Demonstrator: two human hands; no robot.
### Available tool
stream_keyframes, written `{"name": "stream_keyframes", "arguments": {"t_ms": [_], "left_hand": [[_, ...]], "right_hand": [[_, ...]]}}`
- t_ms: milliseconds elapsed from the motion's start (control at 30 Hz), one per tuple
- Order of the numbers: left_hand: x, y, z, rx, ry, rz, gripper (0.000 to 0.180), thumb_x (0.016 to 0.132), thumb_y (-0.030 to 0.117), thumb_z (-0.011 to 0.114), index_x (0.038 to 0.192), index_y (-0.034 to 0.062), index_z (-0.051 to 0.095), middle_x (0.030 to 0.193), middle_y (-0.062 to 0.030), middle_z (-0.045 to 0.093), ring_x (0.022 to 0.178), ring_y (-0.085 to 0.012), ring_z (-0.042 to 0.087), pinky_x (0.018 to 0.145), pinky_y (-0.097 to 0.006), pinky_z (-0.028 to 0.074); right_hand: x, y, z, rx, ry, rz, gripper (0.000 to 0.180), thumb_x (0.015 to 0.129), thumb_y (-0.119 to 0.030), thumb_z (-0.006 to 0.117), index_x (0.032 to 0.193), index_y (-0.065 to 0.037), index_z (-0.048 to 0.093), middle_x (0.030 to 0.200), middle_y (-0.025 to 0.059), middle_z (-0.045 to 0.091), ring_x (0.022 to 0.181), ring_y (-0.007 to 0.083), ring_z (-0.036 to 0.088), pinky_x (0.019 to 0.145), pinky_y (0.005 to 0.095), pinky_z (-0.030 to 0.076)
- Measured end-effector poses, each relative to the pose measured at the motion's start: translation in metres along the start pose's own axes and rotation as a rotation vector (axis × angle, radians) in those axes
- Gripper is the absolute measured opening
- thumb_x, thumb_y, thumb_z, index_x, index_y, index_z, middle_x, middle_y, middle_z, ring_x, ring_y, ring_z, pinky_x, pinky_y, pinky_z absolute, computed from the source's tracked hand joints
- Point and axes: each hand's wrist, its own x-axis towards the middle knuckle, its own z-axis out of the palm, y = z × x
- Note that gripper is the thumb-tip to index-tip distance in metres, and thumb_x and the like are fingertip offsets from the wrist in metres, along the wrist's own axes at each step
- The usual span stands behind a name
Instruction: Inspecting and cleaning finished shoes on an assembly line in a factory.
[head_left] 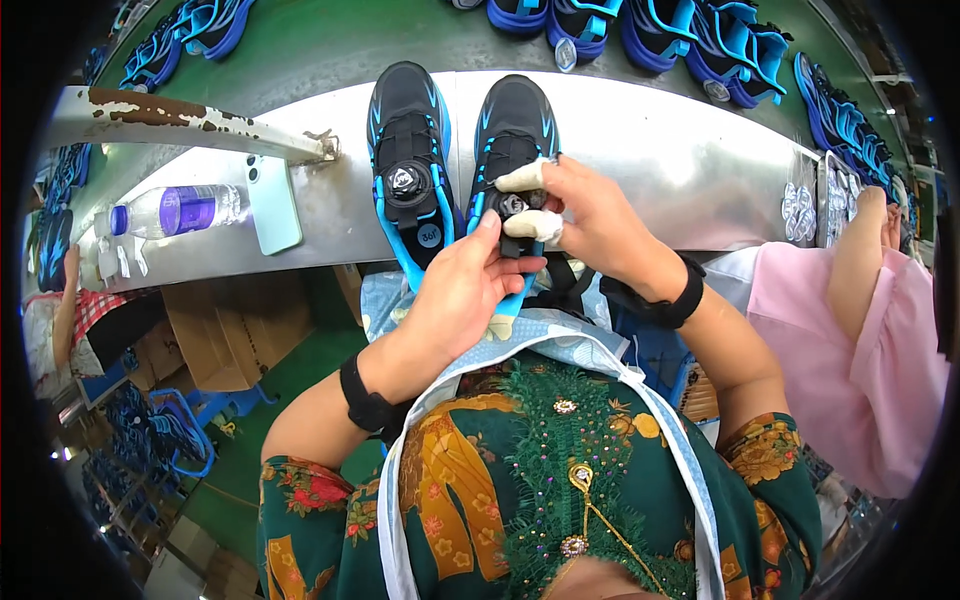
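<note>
"Head camera: where is the black-and-blue shoe [513,118] being handled?"

"Just past twelve o'clock from the middle, resting on the metal table [640,130], toe toward twelve. Its twin [404,92] stands just beside it, at eleven."

"And the right hand [603,222]?"

"Thumb and forefinger, in cream finger covers [535,226], bracket the round dial [512,205], forefinger on its twelve o'clock side, thumb toward six. Whether both press, I can't tell."

"The left hand [450,295]?"

"Thumb at the collar, fingers curled across the opening; how firmly they close, I can't tell."

"Nearby?"

"Pale phone [273,210] at ten, clear bottle [150,215] between nine and ten."
</note>
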Motion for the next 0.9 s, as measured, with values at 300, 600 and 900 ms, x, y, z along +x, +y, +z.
{"name": "stream_keyframes", "arguments": {"t_ms": [300,600,900], "left_hand": [[0.006,-0.009,-0.009,-0.011,-0.042,0.041,0.037,0.103,0.031,0.048,0.117,-0.0012,0.058,0.112,-0.0126,0.065,0.098,-0.0205,0.062,0.084,-0.035,0.048],[0.006,-0.013,-0.026,0.115,-0.187,0.087,0.035,0.103,0.025,0.049,0.124,-0.0020,0.055,0.120,-0.0132,0.063,0.113,-0.0198,0.059,0.094,-0.038,0.047],[0.005,-0.023,-0.019,0.016,-0.208,0.148,0.023,0.103,0.018,0.048,0.118,0.0024,0.057,0.117,-0.0055,0.062,0.103,-0.0137,0.059,0.087,-0.036,0.050]], "right_hand": [[-0.046,0.002,0.014,-0.153,0.060,0.154,0.075,0.084,-0.019,0.073,0.148,-0.005,0.037,0.102,0.0196,0.054,0.090,0.0356,0.057,0.080,0.0400,0.047],[-0.036,0.015,-0.029,0.013,0.005,0.019,0.053,0.085,-0.022,0.074,0.135,-0.015,0.060,0.090,0.0097,0.059,0.081,0.0222,0.059,0.075,0.0363,0.049],[-0.007,0.011,0.014,-0.108,0.133,-0.230,0.030,0.078,-0.004,0.069,0.108,-0.005,0.066,0.080,0.0137,0.061,0.076,0.0331,0.061,0.070,0.0399,0.051]]}}
